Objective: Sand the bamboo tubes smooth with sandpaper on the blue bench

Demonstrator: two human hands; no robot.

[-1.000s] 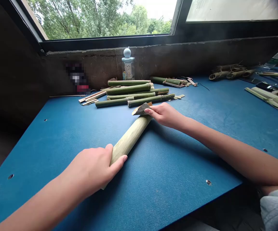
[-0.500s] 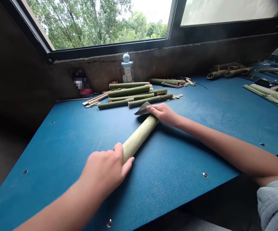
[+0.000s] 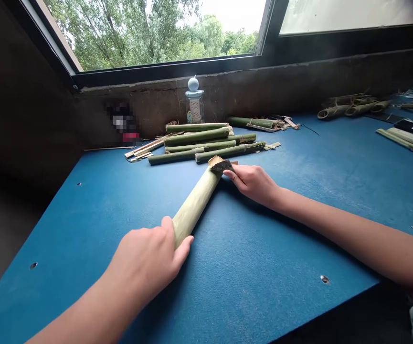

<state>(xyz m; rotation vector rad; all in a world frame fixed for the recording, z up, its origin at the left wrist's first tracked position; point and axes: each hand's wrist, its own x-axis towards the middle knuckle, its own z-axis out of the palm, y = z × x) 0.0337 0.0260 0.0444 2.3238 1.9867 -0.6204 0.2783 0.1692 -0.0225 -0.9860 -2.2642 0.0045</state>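
Note:
A pale, peeled bamboo tube lies slanted over the blue table, its far end open and pointing away. My left hand is wrapped round the tube's near end. At the far end, my right hand pinches a dark sheet of sandpaper, which lies against the tube's rim on the right side. Part of the sheet is hidden by the fingers.
Several green bamboo pieces and thin strips lie beyond the tube. Behind them stands a jar with a blue lid by the wall. More bamboo tubes and split strips lie at the right.
My right hand has moved a little right and toward me, and the sheet has shifted off the tube's open end, which now shows. The view has shifted slightly.

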